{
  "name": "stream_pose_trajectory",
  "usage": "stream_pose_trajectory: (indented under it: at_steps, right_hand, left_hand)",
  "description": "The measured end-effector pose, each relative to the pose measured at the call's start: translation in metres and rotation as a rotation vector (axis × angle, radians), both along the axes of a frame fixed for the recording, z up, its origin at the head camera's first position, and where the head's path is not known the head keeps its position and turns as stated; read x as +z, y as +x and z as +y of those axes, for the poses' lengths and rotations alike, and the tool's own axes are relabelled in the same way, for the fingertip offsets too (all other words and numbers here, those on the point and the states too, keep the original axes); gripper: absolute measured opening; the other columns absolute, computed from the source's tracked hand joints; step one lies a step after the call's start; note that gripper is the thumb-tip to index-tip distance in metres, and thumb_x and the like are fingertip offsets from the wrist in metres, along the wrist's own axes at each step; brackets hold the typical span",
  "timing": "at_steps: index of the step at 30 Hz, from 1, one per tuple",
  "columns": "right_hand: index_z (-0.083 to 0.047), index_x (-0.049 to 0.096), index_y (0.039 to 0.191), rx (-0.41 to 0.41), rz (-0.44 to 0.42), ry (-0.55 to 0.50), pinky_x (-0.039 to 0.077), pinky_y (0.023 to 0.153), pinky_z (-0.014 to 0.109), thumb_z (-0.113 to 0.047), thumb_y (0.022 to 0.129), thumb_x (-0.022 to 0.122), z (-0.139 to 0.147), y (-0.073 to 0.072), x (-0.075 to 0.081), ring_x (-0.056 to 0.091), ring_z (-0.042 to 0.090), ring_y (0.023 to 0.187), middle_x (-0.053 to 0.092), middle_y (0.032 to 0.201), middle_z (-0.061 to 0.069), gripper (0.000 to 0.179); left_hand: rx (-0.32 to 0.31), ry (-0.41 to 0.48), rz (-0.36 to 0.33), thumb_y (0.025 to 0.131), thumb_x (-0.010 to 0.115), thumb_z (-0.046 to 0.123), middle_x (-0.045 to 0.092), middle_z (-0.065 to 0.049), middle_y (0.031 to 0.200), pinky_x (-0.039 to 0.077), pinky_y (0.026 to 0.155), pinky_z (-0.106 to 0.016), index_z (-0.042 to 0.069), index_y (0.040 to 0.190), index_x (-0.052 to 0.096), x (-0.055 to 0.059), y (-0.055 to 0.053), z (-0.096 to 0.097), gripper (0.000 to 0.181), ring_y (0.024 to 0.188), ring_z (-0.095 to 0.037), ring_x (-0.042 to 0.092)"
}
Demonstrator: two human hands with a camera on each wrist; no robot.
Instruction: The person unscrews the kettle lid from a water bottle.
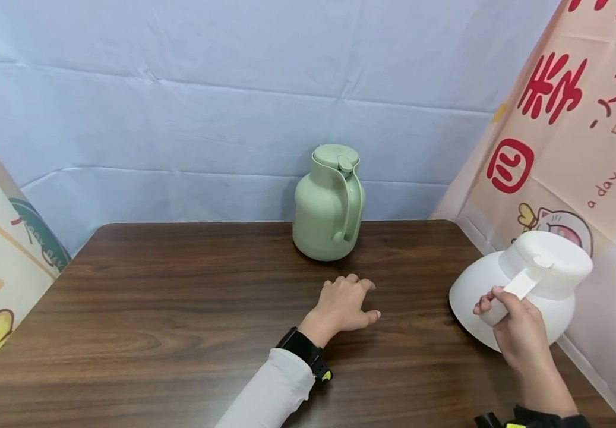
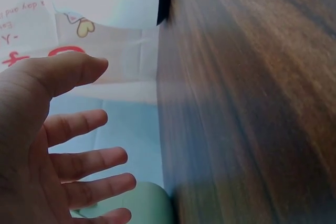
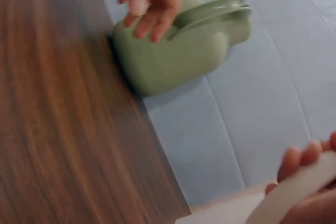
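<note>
A white thermos jug [image 1: 540, 279] with a lid and side handle is at the right end of the table. My right hand [image 1: 524, 333] grips its handle [image 3: 310, 179], fingers wrapped round it. At the back of the table stands a green thermos jug [image 1: 325, 208], upright, its handle [image 1: 351, 208] turned toward the front right. My left hand [image 1: 342, 303] is just in front of the green jug, fingers spread and apart from it, holding nothing. In the left wrist view those fingers [image 2: 92, 161] are nearly straight, with the green jug's body [image 2: 144, 203] beyond them.
The dark wood table [image 1: 168, 309] ends at a pale blue cloth backdrop [image 1: 206, 119]. A printed cloth [image 1: 559, 160] hangs along the right side, close to the white jug. Another printed cloth [image 1: 3, 255] hangs on the left.
</note>
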State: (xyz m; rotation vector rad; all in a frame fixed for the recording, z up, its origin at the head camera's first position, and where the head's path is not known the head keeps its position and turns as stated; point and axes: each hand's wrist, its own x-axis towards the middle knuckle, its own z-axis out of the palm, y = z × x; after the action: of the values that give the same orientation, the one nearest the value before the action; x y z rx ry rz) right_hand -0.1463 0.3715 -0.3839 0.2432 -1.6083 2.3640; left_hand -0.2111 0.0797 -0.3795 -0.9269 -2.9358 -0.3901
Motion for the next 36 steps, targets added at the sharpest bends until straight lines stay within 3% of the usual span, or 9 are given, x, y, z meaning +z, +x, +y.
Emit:
stream_pose_trajectory:
  at_steps: [5,10,15,21,25,36]
  right_hand:
    - [-0.003,0.052,0.08,-0.245,-0.122,0.11,0.047,0.06,0.024,-0.024,0.095,0.054,0.025,-0.024,-0.037,0.052,0.015,0.061,0.05,0.063,0.005,0.027]
    - [0.003,0.048,0.084,-0.297,-0.096,0.085,0.047,0.056,0.025,-0.024,0.095,0.056,0.044,-0.039,-0.065,0.05,0.017,0.061,0.046,0.065,0.008,0.03]
    - [0.004,0.048,0.084,-0.288,-0.076,0.069,0.047,0.055,0.025,-0.022,0.094,0.056,0.043,-0.039,-0.065,0.049,0.017,0.061,0.046,0.064,0.008,0.029]
    - [0.003,0.048,0.08,-0.338,-0.104,0.074,0.045,0.051,0.025,-0.023,0.093,0.059,0.039,-0.041,-0.06,0.048,0.016,0.057,0.046,0.062,0.008,0.032]
    - [0.003,0.047,0.077,-0.373,-0.13,0.072,0.043,0.047,0.026,-0.023,0.092,0.06,0.037,-0.042,-0.059,0.046,0.015,0.054,0.045,0.061,0.007,0.033]
    - [0.002,0.046,0.075,-0.374,-0.138,0.101,0.04,0.046,0.025,-0.025,0.092,0.06,0.011,-0.04,-0.065,0.043,0.015,0.054,0.044,0.06,0.007,0.035]
  left_hand:
    - [0.001,0.007,-0.005,0.086,0.06,0.048,0.053,0.0,0.119,0.04,0.085,-0.042,0.026,0.129,0.055,0.001,0.001,-0.001,0.048,0.104,-0.023,0.053]
    - [0.0,-0.009,-0.006,0.086,0.06,0.049,0.053,0.0,0.12,0.04,0.085,-0.042,0.026,0.129,0.055,0.001,0.001,0.002,0.049,0.105,-0.023,0.053]
    - [-0.004,-0.013,0.008,0.086,0.059,0.05,0.054,0.0,0.119,0.041,0.082,-0.04,0.025,0.129,0.055,0.001,0.001,0.004,0.049,0.103,-0.022,0.053]
    - [-0.001,-0.008,0.016,0.085,0.06,0.05,0.054,0.001,0.117,0.041,0.081,-0.04,0.025,0.128,0.055,0.001,-0.001,0.002,0.049,0.101,-0.023,0.054]
    - [0.001,-0.008,0.009,0.085,0.061,0.05,0.054,0.0,0.117,0.041,0.081,-0.04,0.025,0.128,0.055,0.001,-0.002,-0.003,0.05,0.101,-0.023,0.053]
    - [0.024,0.021,-0.004,0.085,0.061,0.049,0.054,-0.003,0.116,0.041,0.083,-0.044,0.022,0.129,0.054,-0.001,-0.005,-0.022,0.052,0.101,-0.025,0.054]
